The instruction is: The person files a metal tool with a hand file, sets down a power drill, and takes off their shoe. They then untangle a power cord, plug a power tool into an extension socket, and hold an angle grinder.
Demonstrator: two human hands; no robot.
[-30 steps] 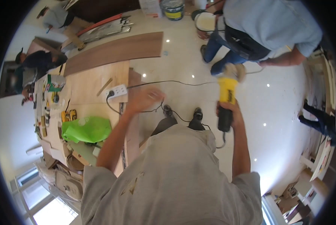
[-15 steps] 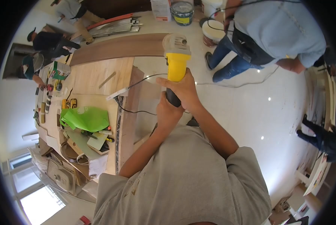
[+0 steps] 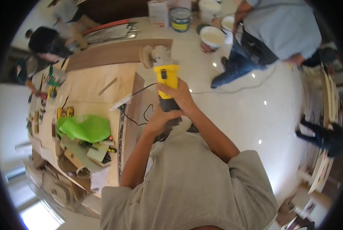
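Observation:
Both my hands are on a yellow and black angle grinder [image 3: 166,78], held up in front of my body. Its grey metal head points away from me, and a round tan disc [image 3: 145,56] shows on the left of it. My right hand [image 3: 182,96] wraps around the yellow body from the right. Lower down, my left hand [image 3: 160,119] grips the black rear end. A thin black cord [image 3: 135,122] loops near the bench edge; where it joins the tool is hidden.
To my left is a wooden workbench [image 3: 119,82] with a white power strip [image 3: 121,102], a green bag [image 3: 83,128] and cordless tools [image 3: 65,112]. A long brown board [image 3: 114,53] lies across the far end. Buckets [image 3: 211,37] and a person in jeans [image 3: 240,67] are ahead right.
The grinder has turned and shifted left, bringing its disc into sight. My left hand has moved slightly left and down. The person in jeans has changed stance.

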